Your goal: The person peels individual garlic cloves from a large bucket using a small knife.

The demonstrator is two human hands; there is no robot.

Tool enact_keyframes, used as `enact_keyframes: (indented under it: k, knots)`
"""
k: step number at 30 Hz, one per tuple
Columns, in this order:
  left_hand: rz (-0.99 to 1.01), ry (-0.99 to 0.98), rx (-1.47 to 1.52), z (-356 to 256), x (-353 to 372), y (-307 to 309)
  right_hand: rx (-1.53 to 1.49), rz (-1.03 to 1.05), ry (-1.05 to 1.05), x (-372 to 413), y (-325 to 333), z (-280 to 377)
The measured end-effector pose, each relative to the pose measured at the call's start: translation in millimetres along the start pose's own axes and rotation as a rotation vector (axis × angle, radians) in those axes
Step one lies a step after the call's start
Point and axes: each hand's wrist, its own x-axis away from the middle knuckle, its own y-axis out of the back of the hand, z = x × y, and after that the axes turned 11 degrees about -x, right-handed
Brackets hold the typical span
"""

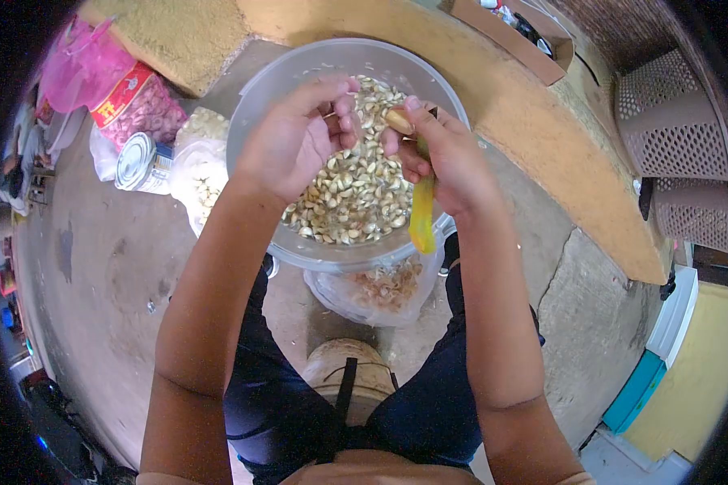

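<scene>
Head view: a wide plastic basin sits at twelve o'clock, filled with pale garlic cloves. At its three o'clock, the right hand pinches a single brownish clove between thumb and fingers while gripping what looks like a yellow-handled knife, probably to keep both ready together. The left hand, at ten o'clock, is loosely curled and appears empty. Both hover over the basin, perhaps so anything dropped lands inside. A plastic bag of papery skins lies at the basin's six o'clock, seemingly within easy reach.
</scene>
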Motion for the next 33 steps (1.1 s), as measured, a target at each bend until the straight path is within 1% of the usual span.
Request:
enact_keyframes:
  k: [3, 6, 7, 12, 15, 19, 21, 22, 25, 28, 31, 33]
  knots:
    - [-0.069, 0.054, -0.275, 0, 0, -8, 0.001, -0.023, 0.048, 1, -8, 1]
    - [-0.026, 0.033, -0.537, -3, 4, -21, -0.037, -0.002, 0.079, 2, -11, 0]
    - [-0.027, 0.036, -0.559, -4, 5, -21, -0.059, 0.014, 0.085, 3, -11, 0]
    - [-0.05, 0.083, -0.663, -8, 5, -18, 0.041, -0.014, 0.044, 4, -13, -1]
    - [-0.03, 0.105, -0.64, -7, 6, -15, 0.017, -0.048, -0.011, 4, -17, -1]
    - [-0.097, 0.1, -0.475, -7, 6, -8, -0.068, -0.096, -0.158, -3, -7, -7]
    - [-0.106, 0.089, -0.336, -10, 7, -6, 0.137, -0.059, -0.161, -4, -2, -8]
    - [-0.104, 0.088, -0.344, -10, 7, -4, 0.239, -0.041, -0.162, -3, -1, -9]
    - [-0.095, 0.072, -0.364, -11, 6, 0, 0.51, 0.02, -0.05, -3, 3, -14]
    - [-0.09, 0.014, -0.394, -9, 5, 4, 0.506, 0.175, 0.012, -8, 8, -15]
    - [-0.122, -0.091, -0.486, -5, 2, 8, 0.188, 0.097, -0.02, -6, -3, -11]
    - [-0.166, -0.181, -0.606, -5, 1, 6, 0.152, 0.052, -0.054, -2, -8, -4]
